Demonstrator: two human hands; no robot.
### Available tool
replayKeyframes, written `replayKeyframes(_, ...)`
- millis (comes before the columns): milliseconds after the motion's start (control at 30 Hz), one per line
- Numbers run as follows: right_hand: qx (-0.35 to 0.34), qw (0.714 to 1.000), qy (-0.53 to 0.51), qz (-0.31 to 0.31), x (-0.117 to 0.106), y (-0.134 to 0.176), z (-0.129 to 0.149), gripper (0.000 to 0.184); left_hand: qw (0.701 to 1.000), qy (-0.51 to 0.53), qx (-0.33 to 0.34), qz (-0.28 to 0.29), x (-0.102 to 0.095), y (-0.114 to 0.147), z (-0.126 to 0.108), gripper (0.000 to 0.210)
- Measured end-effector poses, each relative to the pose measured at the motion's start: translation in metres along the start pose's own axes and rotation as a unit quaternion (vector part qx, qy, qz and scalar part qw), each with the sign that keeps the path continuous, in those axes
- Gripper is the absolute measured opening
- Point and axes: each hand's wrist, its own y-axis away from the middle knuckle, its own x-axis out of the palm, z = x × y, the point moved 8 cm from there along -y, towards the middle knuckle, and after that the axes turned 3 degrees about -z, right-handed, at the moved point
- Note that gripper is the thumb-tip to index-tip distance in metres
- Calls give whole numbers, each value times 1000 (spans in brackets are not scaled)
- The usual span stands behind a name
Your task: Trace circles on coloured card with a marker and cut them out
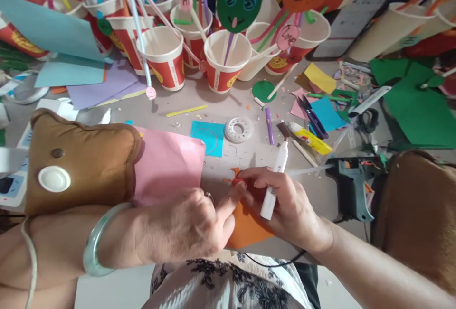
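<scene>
My right hand (288,200) holds a white marker (276,176) between its fingers, tip pointing away from me. The same hand's fingertips pinch a small orange-red paper piece (237,181). My left hand (199,223), with a ring and a pale green bangle (94,242) on the wrist, has its fingers curled and its index fingertip at that piece. What the left thumb does is hidden. Under both hands lies an orange paper sheet (247,226) at the table's near edge. A pink sheet (171,166) lies beside my left hand.
Paper cups (228,62) with straws and paper faces line the back. A blue square (210,138), a tape roll (238,129), scissors (313,117), a yellow glue tube (309,138) and a dark glue gun (352,188) lie ahead and right. Brown cushions (85,157) flank me.
</scene>
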Motion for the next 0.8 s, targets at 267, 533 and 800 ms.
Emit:
replayKeyframes(267, 41, 998, -51, 24, 1, 6, -7, 37, 995, -26, 40, -91, -17, -3, -4, 11)
replayKeyframes(533, 55, 997, -40, 25, 1, 5, -7, 39, 992, -10, 46, -118, -22, -2, -7, 19)
replayKeyframes(800, 41, 998, -34, 21, 1, 5, -6, 40, 992, -33, 29, -119, -22, -2, -6, 19)
